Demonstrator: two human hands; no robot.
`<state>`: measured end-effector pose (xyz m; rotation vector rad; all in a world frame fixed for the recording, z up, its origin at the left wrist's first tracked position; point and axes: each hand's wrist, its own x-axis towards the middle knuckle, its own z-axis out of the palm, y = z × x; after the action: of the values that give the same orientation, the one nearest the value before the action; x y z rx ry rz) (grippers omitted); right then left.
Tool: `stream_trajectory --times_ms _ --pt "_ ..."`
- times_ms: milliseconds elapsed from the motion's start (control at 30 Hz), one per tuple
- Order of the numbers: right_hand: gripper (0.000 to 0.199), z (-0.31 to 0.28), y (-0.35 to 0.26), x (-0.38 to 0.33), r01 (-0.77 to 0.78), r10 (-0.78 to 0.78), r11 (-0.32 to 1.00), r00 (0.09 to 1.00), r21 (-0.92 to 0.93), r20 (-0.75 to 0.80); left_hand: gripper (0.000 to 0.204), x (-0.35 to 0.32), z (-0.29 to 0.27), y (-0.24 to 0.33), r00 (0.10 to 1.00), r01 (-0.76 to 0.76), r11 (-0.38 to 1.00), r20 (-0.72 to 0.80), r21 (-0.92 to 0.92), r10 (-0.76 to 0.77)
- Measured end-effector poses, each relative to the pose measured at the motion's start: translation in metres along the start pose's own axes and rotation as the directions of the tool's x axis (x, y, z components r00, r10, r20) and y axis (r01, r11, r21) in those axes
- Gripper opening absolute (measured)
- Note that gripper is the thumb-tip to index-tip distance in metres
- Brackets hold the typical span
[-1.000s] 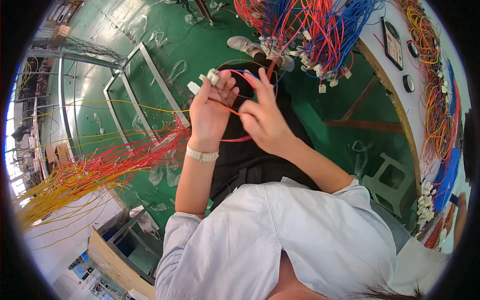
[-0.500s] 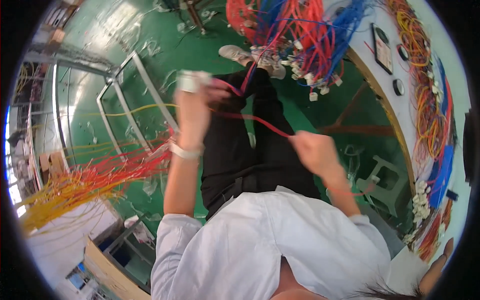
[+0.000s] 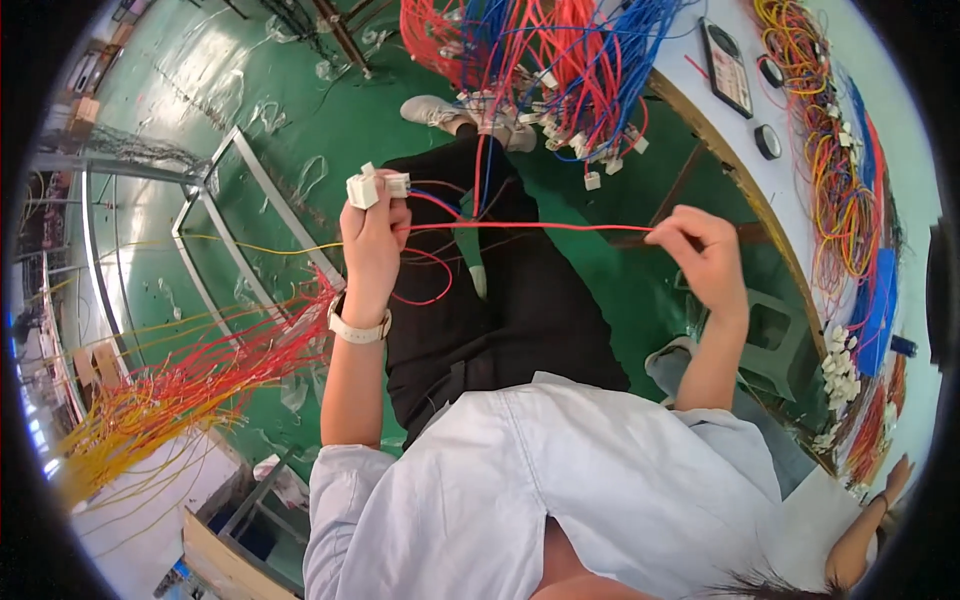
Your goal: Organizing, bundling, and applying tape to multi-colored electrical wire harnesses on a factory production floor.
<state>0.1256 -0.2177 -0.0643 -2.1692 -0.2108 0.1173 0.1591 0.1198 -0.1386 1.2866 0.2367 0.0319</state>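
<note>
My left hand [image 3: 376,232] is closed around white plastic connectors [image 3: 364,188], with blue and red wires [image 3: 432,198] running out of them toward the hanging bundle. From this hand a red wire [image 3: 540,226] stretches nearly straight across my lap to my right hand [image 3: 708,255], which pinches it between thumb and fingers. Below the left hand a loop of thin red wire [image 3: 440,292] hangs over my black trousers. A thin yellow wire [image 3: 290,242] reaches the left hand from the left side. The fingers partly hide the connectors.
Red and blue wires [image 3: 560,50] with white connectors hang off the curved table edge [image 3: 765,205]. A dark meter-like device [image 3: 727,70] lies on the table. At left are metal frames [image 3: 275,200] and red and yellow wires [image 3: 200,360]. Another person's hand [image 3: 897,482] shows at lower right; a stool [image 3: 770,345] stands underneath.
My right hand has moved out to the right and slightly up. The red wire between my hands has gone from slack to nearly straight. My left hand, blurred before, now shows sharply.
</note>
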Motion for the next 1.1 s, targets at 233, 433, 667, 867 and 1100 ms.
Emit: stream_trajectory --times_ms 233,433,667,867,1100 --pt "0.008 -0.04 -0.012 0.016 0.09 -0.09 0.996 0.995 -0.002 0.042 0.024 0.002 -0.004 0.009 0.99 -0.112 0.992 -0.08 0.064 0.117" --pt "0.015 -0.024 0.013 0.033 0.27 -0.492 0.104 0.85 0.957 -0.187 0.027 -0.001 -0.003 0.012 1.0 -0.008 0.999 0.023 -0.04 0.009" --pt "0.027 0.041 -0.03 0.111 0.021 -0.335 -0.501 0.917 0.865 -0.216 0.026 -0.003 0.02 0.009 0.977 0.115 0.99 0.188 -0.085 -0.097" --pt "0.027 0.013 -0.05 0.117 0.448 -0.449 -0.251 0.732 0.858 -0.513 0.023 0.003 0.027 -0.021 0.911 -0.409 0.423 0.336 0.809 0.239" --pt "0.016 0.058 -0.046 0.069 0.416 -0.496 0.373 0.845 0.829 -0.201 0.027 0.011 0.018 -0.021 0.959 -0.153 0.958 0.271 0.243 0.085"
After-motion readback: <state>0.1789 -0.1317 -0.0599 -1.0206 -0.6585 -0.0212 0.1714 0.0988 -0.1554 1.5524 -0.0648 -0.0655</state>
